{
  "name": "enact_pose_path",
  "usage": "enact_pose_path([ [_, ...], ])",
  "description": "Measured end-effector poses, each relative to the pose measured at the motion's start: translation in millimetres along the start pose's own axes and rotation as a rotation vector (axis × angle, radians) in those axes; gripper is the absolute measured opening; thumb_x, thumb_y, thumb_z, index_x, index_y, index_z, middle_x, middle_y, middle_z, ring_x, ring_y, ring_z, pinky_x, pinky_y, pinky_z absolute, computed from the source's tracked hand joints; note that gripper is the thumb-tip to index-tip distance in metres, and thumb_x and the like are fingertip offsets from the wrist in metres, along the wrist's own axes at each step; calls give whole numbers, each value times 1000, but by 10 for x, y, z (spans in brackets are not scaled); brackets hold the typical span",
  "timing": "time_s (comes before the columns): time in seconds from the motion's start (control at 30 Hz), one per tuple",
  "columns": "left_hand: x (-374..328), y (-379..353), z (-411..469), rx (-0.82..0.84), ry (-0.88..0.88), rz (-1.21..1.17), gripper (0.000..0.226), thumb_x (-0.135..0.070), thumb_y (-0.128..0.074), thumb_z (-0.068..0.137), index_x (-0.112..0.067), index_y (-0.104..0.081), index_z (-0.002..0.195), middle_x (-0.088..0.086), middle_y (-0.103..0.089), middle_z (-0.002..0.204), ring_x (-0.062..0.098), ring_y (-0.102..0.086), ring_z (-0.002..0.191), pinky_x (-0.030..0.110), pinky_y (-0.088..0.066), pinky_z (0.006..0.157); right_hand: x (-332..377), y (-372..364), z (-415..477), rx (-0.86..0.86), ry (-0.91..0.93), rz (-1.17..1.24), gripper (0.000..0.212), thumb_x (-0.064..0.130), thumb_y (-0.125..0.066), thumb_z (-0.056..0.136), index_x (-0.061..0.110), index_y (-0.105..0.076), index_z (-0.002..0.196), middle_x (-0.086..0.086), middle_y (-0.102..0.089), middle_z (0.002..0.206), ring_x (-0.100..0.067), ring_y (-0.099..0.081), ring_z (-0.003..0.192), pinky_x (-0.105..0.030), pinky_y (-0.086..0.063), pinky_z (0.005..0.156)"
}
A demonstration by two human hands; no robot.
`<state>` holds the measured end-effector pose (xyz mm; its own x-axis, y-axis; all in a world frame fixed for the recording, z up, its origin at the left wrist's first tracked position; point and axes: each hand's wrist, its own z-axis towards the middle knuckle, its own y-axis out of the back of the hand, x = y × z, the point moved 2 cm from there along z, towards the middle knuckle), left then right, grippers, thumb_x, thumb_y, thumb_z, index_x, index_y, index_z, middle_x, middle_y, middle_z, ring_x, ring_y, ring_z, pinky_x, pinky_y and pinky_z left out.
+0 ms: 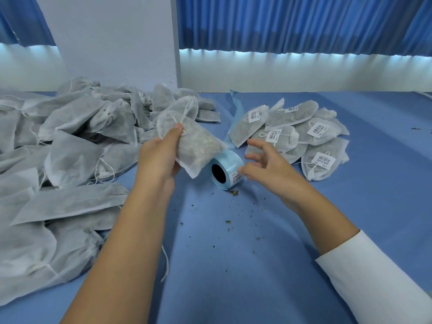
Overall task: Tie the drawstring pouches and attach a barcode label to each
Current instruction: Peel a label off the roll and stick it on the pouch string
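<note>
Nearest, dried crumbs point(233, 192) are scattered on the blue table point(233, 265). Beyond them the label roll point(230, 168) is lying on its side, its dark core turned toward 7 o'clock, and a printed label is seen on its near outer wrap. The roll is found at 9 o'clock from the right hand point(268, 166), whose fingers are spread and loosely curved with nothing held. The thumb tip is at the roll's rim, though contact cannot be confirmed. This hand is judged the nearer one for peeling. At 11 o'clock from the roll a pouch point(196, 146) is gripped by the left hand point(159, 157), with the thumb pressed near the gathered neck. Its long axis runs from 11 to 5 o'clock, and its lower corner overlaps the roll. It is thin, grey-white and filled with dried herb, and no label is seen on it. Farther off, labelled pouches point(304, 134) are heaped at 1 o'clock and unlabelled pouches point(70, 136) at 9 to 10 o'clock.
</note>
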<state>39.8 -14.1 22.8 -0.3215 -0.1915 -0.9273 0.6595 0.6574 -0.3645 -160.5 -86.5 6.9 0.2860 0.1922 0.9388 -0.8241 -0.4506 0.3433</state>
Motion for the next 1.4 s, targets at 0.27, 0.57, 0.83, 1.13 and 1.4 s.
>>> enact_pose_path([
  [0.27, 84, -52, 29, 5, 10, 62, 20, -35, -58, 98, -18, -66, 91, -4, -75, 82, 9, -73, 71, 26, -57, 60, -48, -156, 59, 71, -29, -28, 63, 22, -69, 85, 36, -39, 139, -16, -69, 107, -35, -64, 104, -53, -46, 101],
  [0.57, 161, -243, -8, 63, -115, 226, 24, -46, -51, 97, -28, -66, 90, -16, -73, 83, -1, -68, 77, 18, -47, 60, -22, -145, -11, 155, 59, 32, 47, 30, -65, 92, 36, -45, 134, 7, -74, 81, -5, -69, 79, -32, -51, 86],
  [0.83, 237, -195, 1, -29, -226, 235, 30, -51, -53, 95, -23, -53, 83, -12, -59, 84, 3, -58, 77, 22, -45, 68, -58, -162, 6, 116, 136, -31, 39, 36, -64, 92, 47, -43, 123, 11, -66, 66, -10, -61, 69, -42, -53, 83],
  [1.13, 101, -282, -125, 156, -414, 44, 17, -42, -56, 93, -28, -60, 84, -20, -64, 77, -4, -62, 78, 13, -49, 68, -49, -184, -7, 67, 208, -41, 27, 35, -64, 93, 27, -45, 110, 13, -37, 48, -11, -34, 48, -28, -34, 51],
  [1.4, 337, -280, 38, 138, -93, 247, 26, -43, -51, 98, -24, -68, 93, -15, -74, 76, -2, -69, 71, 13, -47, 55, -13, -117, -37, 155, 239, -127, 33, 30, -65, 92, 40, -56, 121, -9, -57, 74, -11, -48, 64, -25, -41, 64],
])
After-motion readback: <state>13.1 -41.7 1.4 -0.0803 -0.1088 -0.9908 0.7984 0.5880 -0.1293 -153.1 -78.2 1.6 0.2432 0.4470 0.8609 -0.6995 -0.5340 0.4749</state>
